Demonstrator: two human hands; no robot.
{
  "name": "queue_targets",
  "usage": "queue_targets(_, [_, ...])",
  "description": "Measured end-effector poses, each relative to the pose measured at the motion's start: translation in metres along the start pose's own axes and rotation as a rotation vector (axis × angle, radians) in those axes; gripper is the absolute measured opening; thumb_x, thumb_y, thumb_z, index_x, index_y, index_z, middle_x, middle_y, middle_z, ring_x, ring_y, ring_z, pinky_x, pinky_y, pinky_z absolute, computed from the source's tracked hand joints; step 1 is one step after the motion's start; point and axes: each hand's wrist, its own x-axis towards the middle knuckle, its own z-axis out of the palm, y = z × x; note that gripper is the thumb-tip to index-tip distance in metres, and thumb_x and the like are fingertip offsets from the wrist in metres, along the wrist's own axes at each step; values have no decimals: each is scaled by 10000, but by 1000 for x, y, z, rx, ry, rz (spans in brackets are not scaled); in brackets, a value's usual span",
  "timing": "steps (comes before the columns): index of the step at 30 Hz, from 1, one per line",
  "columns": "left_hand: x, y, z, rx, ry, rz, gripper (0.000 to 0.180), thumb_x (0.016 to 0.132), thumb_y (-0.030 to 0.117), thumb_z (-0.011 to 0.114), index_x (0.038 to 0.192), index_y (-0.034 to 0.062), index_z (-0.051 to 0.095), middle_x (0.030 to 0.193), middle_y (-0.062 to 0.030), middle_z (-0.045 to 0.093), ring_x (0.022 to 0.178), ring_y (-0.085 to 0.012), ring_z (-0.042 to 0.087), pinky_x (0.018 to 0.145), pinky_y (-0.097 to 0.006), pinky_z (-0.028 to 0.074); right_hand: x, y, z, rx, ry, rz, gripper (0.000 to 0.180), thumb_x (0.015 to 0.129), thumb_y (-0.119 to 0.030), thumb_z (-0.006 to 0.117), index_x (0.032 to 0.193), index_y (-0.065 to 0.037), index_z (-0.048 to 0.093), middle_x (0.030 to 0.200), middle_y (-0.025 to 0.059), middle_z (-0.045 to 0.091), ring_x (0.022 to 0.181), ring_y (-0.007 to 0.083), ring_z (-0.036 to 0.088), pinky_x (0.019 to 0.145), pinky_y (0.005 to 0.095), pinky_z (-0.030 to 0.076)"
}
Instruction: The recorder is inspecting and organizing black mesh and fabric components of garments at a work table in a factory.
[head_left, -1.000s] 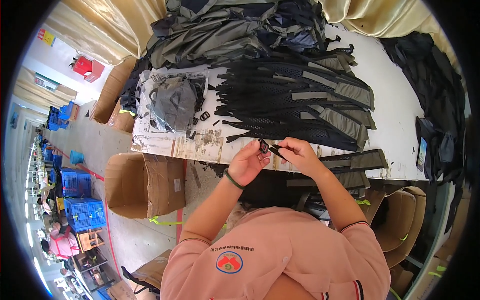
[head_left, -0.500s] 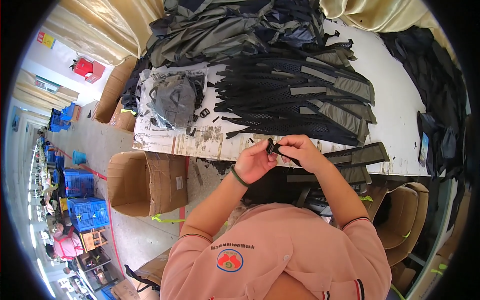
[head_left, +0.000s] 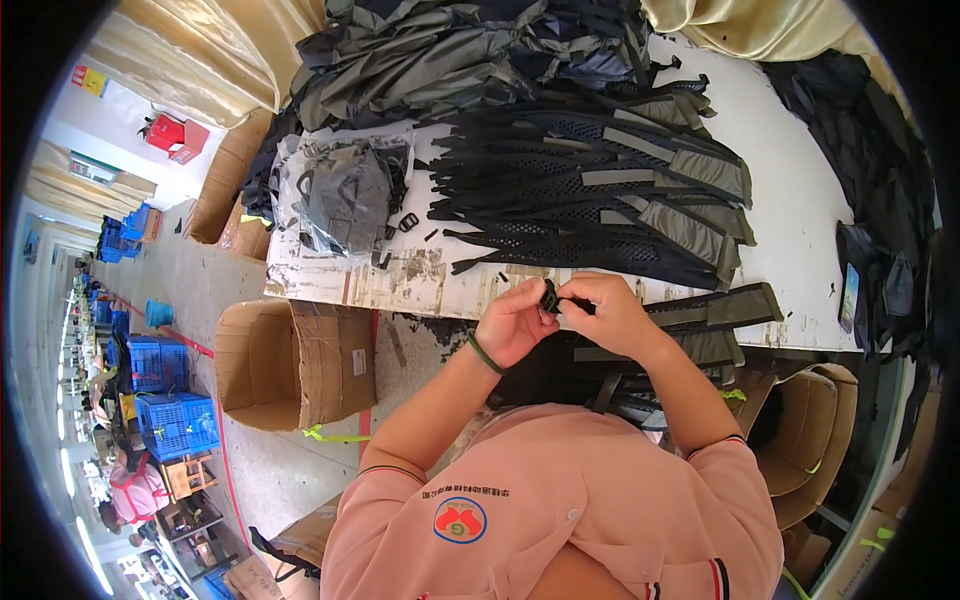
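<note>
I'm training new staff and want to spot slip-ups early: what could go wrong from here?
The black strap in the right hand could twist or slip at the small black buckle in the left hand; whether it is threaded is hidden. The loose buckle beside the clear plastic bag might get brushed aside. The grey-and-black strip at the near edge of the table might slide off.

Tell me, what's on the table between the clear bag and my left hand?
In the head view, a loose black buckle and a few small black bits lie on the scuffed white table between the clear bag and your left hand.
</note>
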Motion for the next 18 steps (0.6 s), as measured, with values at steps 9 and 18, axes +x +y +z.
queue_targets(9, [-4,1,0,-115,-88,-59,183,942,248,494,949,102,603,866,-11,610,743,-122,517,705,-273,411,-3,6,-3,266,-54,142,143,831,-102,625,927,-3,661,741,65,619,695,101,551,649,263,445])
queue_targets(18, [-3,3,0,14,-114,-169,172,937,236,486,973,102,587,874,-5,607,723,-123,515,698,-277,403,1,7,-11,80,-274,89,88,801,-78,625,810,10,621,716,64,600,665,118,537,622,269,427])
